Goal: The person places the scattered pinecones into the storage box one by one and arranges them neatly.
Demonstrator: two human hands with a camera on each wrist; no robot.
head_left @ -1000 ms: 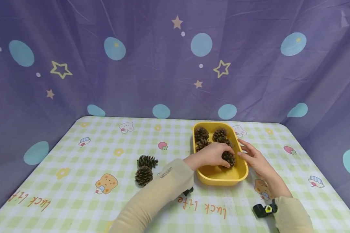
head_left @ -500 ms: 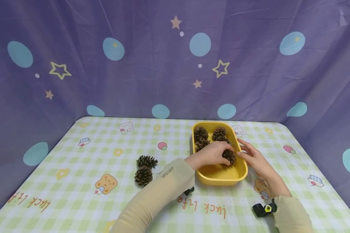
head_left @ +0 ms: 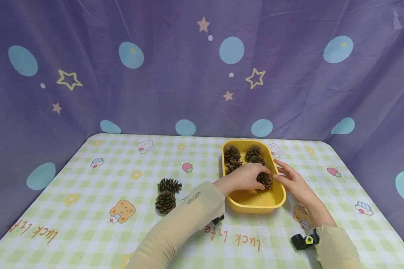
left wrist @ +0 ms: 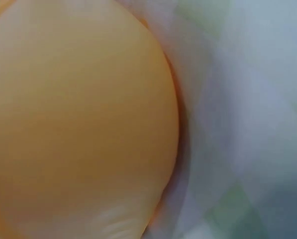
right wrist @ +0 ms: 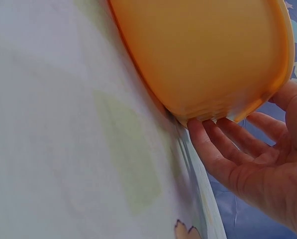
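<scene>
A yellow tray (head_left: pixel 248 205) sits on the checked tablecloth right of centre, with several pine cones in its far half. My left hand (head_left: pixel 245 178) reaches into the tray and grips a pine cone (head_left: pixel 265 180) near the right wall. My right hand (head_left: pixel 291 179) lies with straight fingers (right wrist: pixel 223 142) against the tray's outer right wall (right wrist: pixel 208 59). The left wrist view is filled by the blurred yellow tray wall (left wrist: pixel 78 119).
Two pine cones (head_left: pixel 169 185) (head_left: pixel 165 201) lie on the cloth left of the tray. A black wrist mount (head_left: pixel 303 241) shows by my right sleeve. A purple curtain with stars and dots closes in the table behind and at both sides.
My left hand has shifted the held pine cone slightly farther into the tray. The right hand has stayed against the tray wall.
</scene>
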